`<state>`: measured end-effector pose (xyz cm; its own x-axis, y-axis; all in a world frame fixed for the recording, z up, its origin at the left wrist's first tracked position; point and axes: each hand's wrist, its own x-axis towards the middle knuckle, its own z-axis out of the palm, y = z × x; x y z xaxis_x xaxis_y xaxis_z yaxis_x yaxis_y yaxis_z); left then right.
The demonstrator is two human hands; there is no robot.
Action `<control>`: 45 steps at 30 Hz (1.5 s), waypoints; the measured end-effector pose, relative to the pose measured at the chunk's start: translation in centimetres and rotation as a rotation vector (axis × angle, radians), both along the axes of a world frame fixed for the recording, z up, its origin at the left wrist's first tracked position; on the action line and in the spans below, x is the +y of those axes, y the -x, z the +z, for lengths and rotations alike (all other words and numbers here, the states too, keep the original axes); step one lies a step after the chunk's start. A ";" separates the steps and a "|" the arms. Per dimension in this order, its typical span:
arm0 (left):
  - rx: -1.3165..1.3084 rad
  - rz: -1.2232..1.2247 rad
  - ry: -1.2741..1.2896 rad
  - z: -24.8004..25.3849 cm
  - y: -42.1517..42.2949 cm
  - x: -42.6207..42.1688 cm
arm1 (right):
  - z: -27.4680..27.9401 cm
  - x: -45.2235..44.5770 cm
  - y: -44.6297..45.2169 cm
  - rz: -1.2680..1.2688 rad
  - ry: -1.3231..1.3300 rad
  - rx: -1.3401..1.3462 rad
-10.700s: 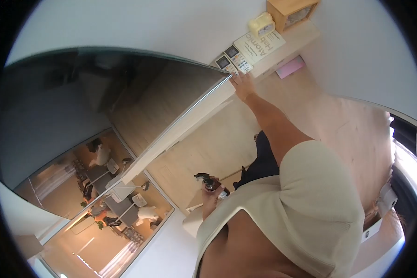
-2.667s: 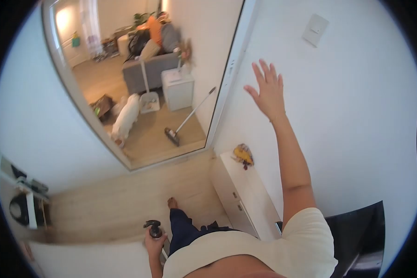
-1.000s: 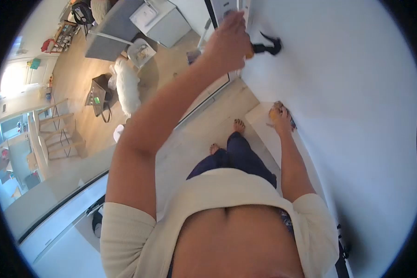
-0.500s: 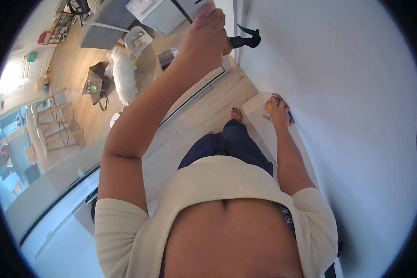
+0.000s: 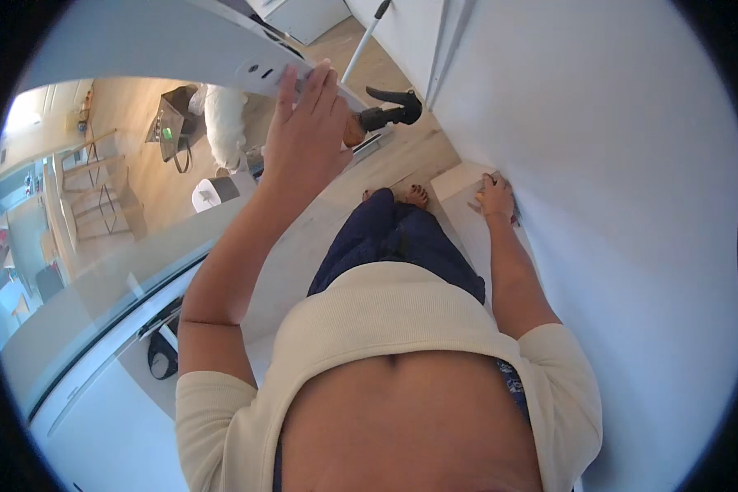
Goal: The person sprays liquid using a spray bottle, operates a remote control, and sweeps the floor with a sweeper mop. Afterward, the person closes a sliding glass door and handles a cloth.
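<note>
My left hand [image 5: 310, 119] is raised at the edge of a white door [image 5: 180, 49]. Its fingers lie along the door edge near the latch plate [image 5: 261, 72], while a brown spray bottle [image 5: 353, 131] with a black trigger head is held under the palm, mostly hidden. Low on the right, my right hand [image 5: 495, 199] is closed over something multicoloured on a pale ledge [image 5: 457, 179] by the wall. Little of that item shows past the fingers, so its kind is unclear.
A white wall [image 5: 615, 205] rises close on my right. Through the doorway are a dark bag [image 5: 172, 123], a white furry animal [image 5: 224, 123], a white bin-like container [image 5: 213, 193] and a wooden stool [image 5: 94, 193]. A white pole [image 5: 365, 41] leans beyond the door.
The white door has swung into view across the top left. My left hand has moved down and left with the spray bottle, and its fingers now rest on the door edge. My right hand stays at the ledge.
</note>
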<state>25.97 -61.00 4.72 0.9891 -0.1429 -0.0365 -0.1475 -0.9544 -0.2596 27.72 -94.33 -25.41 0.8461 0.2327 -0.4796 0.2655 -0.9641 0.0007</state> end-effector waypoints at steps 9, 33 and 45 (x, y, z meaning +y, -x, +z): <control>0.475 0.594 1.177 -2.1 3.4 0.5 | -1.5 5.0 -2.0 -0.300 -0.467 0.158; -0.163 0.244 1.145 -14.8 8.2 11.0 | 22.3 29.0 -11.7 0.355 -0.848 -0.021; -0.361 1.433 1.131 -18.1 22.3 14.8 | 15.9 42.1 -24.4 0.304 -0.492 -0.318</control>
